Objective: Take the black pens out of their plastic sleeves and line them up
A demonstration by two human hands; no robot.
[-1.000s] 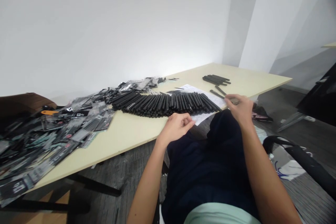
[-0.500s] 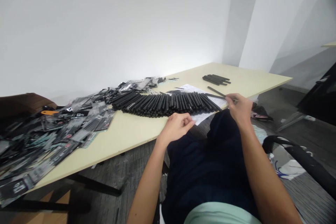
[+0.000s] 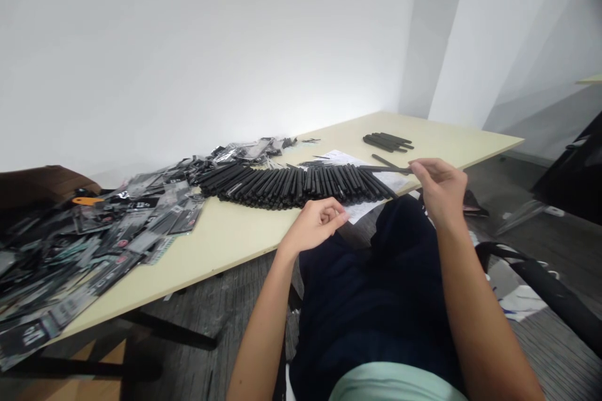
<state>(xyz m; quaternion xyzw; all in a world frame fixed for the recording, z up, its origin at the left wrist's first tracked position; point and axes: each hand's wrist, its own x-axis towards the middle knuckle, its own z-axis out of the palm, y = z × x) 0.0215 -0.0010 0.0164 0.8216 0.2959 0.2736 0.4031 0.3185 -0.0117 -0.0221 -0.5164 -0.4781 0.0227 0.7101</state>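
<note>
In the head view, both arms reach forward. The right hand (image 3: 441,191) pinches one end of a thin black stick (image 3: 390,170), which points out to its left. The left hand (image 3: 316,224) curls loosely beside a long heap (image 3: 294,187) on the surface (image 3: 244,232); I cannot tell if it holds anything.

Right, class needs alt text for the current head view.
The right hand pinches a slim black rod; the curled left hand is by a pile of black rods on a pale-yellow table. Black and clear plastic packets lie further left.
</note>
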